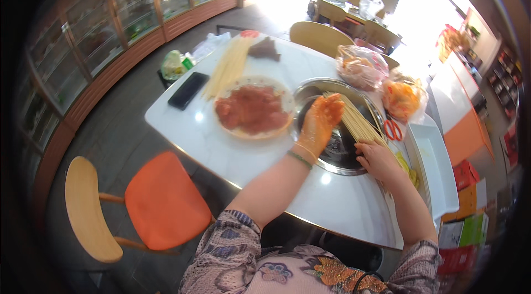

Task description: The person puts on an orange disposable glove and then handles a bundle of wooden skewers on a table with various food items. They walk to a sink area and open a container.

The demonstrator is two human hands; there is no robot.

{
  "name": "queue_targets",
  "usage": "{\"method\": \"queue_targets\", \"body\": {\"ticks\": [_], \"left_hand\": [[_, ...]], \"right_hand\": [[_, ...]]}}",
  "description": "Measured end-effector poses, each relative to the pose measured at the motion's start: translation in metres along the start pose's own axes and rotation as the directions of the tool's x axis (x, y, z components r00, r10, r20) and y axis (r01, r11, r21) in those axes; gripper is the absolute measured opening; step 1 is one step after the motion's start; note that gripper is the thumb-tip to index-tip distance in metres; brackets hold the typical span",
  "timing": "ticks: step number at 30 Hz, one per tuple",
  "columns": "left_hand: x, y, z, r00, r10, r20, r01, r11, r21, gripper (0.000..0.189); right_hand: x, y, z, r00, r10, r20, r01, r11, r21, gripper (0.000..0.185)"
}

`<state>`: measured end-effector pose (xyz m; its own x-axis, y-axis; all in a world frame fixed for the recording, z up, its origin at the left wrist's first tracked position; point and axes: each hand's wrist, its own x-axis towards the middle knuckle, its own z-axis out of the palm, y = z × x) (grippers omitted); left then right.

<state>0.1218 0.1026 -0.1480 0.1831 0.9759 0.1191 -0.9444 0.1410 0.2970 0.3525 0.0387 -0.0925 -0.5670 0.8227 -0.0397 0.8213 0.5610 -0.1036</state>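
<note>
My left hand (321,122), in a wet orange-tinted glove, is raised over the near left part of a steel basin (348,170); its fingers are bunched, and whether they pinch anything is hidden. Bare, my right hand (378,160) rests on the lower part of a bundle of thin wooden skewers (357,119) that lies across the basin. Left of the basin, a round plate (240,134) holds raw red meat pieces (253,109). More pale skewers (229,63) lie spread behind the plate, beside a dark brown piece (264,49) that I cannot identify.
A black phone (188,90) lies at the table's left. Filled plastic bags (362,67), red-handled scissors (393,129) and a pale blue tray (433,165) are on the right. An orange-seated chair (166,200) stands at the near left. Glass-fronted cabinets (137,3) line the left wall.
</note>
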Motion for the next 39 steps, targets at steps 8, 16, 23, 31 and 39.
{"method": "queue_targets", "body": {"ticks": [8, 16, 23, 31, 39], "left_hand": [[-0.001, 0.003, -0.002, 1.0, -0.019, 0.0, 0.019, 0.998, 0.059, 0.048], [0.001, 0.003, -0.006, 1.0, -0.013, 0.026, 0.012, 0.999, 0.04, 0.048], [0.0, 0.003, -0.006, 0.997, -0.037, 0.066, 0.034, 0.998, 0.052, 0.048], [0.001, 0.002, -0.009, 0.99, -0.045, 0.13, 0.043, 0.999, 0.021, 0.048], [-0.003, 0.004, -0.004, 0.989, -0.024, 0.149, 0.005, 0.992, 0.123, 0.048]], "right_hand": [[-0.007, 0.009, 0.009, 0.998, 0.045, -0.047, -0.044, 0.999, 0.024, 0.037], [-0.014, -0.007, 0.016, 0.999, 0.019, -0.03, -0.02, 0.998, -0.051, 0.044], [-0.032, -0.013, 0.013, 0.993, 0.013, -0.117, -0.014, 1.0, -0.002, 0.043], [-0.068, -0.051, 0.001, 0.977, -0.12, -0.178, 0.125, 0.992, 0.015, 0.043], [-0.102, -0.083, 0.03, 0.915, -0.138, -0.38, 0.231, 0.949, 0.213, 0.048]]}}
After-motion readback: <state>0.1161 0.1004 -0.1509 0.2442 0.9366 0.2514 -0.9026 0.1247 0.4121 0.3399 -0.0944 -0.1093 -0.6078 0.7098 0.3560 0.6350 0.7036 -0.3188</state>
